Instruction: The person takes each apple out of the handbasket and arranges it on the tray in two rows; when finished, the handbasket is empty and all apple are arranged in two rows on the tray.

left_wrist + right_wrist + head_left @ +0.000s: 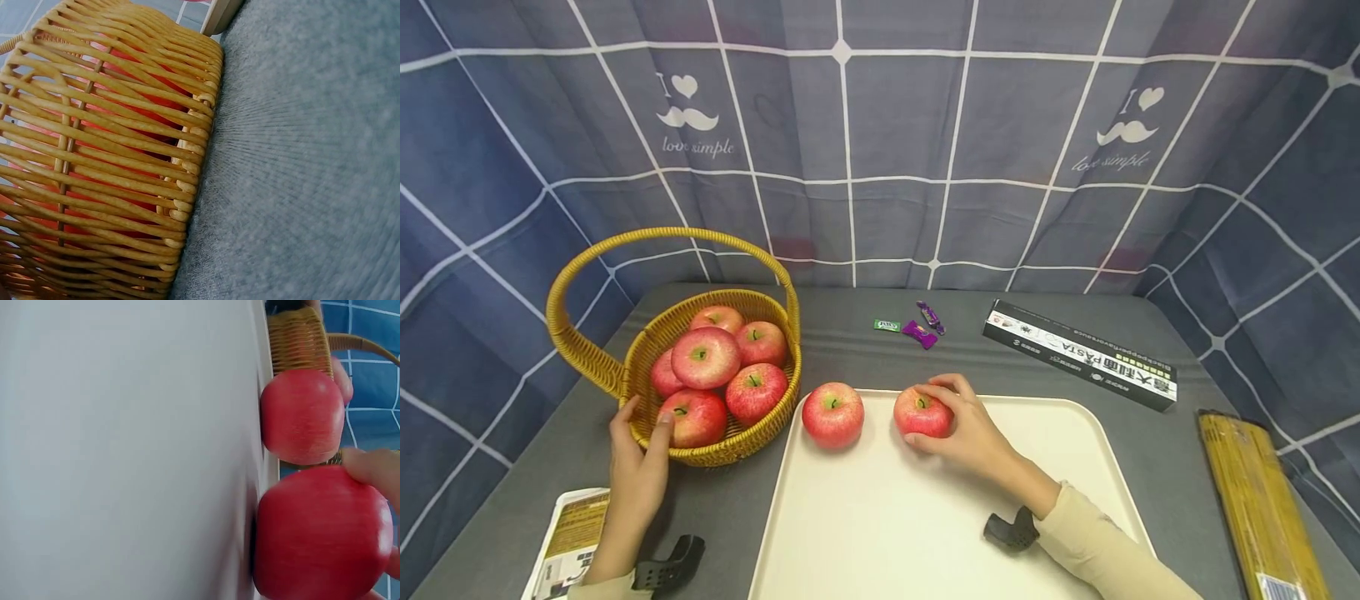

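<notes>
A grey cloth-covered desk stands against a blue checked curtain, and a cream tray lies at its near edge. At the desk's left edge sits a wicker basket heaped with red apples, and the left hand rests against its near wall, fingers fairly straight, gripping nothing. On the tray's far edge the right hand has its grip curled round an apple; a second apple stands just beside it, near the tray's far left corner. I'd judge either apple could roll on the smooth tray if nudged. A pasta box, spaghetti packet and small sweets lie beyond.
</notes>
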Demonstrator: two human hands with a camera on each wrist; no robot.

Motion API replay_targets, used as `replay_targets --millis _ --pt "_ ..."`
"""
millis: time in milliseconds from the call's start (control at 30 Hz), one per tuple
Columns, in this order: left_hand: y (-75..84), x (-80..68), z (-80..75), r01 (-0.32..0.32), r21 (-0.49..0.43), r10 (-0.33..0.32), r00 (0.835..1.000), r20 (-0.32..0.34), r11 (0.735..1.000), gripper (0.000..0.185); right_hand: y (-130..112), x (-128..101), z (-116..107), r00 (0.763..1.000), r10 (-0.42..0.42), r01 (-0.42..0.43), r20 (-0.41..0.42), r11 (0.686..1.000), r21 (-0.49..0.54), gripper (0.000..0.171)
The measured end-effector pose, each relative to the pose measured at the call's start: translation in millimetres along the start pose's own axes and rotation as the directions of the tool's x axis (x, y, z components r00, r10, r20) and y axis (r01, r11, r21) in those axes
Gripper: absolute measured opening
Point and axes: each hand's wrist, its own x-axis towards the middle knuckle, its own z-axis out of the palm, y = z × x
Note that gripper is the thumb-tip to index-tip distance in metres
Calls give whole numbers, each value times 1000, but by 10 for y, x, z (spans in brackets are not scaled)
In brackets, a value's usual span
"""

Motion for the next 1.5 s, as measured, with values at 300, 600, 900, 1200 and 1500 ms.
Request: replay_targets --millis 300,600,900,1200,1500 --pt "2 -17 0 7 2 -7 1000 -1 1000 59 -154 51 -2 995 -97 98 38 995 -32 64" --pt "-10 5 9 -23 -3 23 1000 6 1000 59 -1096 803 502 951 -294 290 98 956 54 65" --pt "-11 7 -11 1 38 -3 1000 31 999 61 -1806 1367 1324 906 -387 405 170 910 -89 74" --pt "-5 21 -2 -5 33 4 1000 30 999 61 -1695 1457 1596 941 -325 335 91 931 -142 54" --pt "-9 -10 -18 -6 32 6 1000 8 999 59 -1591 1251 825 885 -466 465 6 883 66 63"
